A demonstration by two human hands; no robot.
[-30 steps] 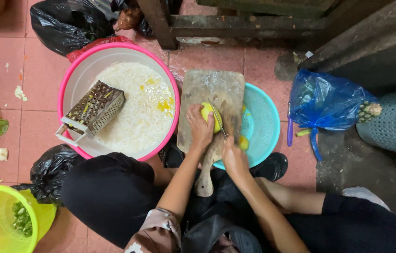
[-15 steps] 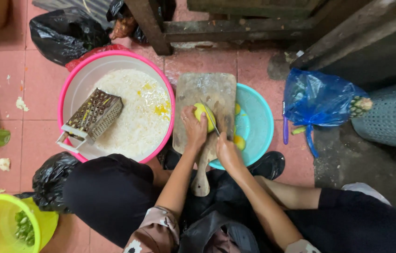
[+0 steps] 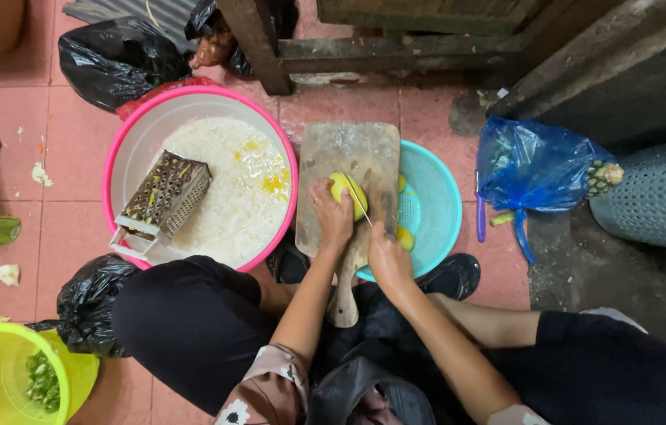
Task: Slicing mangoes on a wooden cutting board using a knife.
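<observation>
Knife handle hidden in right hand (image 3: 386, 260), fingers clamped on it; thin blade (image 3: 360, 203) hard to see; left hand (image 3: 331, 214) fingers clamped on yellow fruit (image 3: 346, 189) mid cutting board (image 3: 349, 169); teal basin (image 3: 435, 206) at 3 o'clock, pink tub (image 3: 132, 149) at 9, little free room; vs earlier, hands lower on board.

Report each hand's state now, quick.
Left hand: closed on the yellow-green fruit, pressing it to the wooden cutting board.
Right hand: closed on a knife, blade against the fruit.
</observation>
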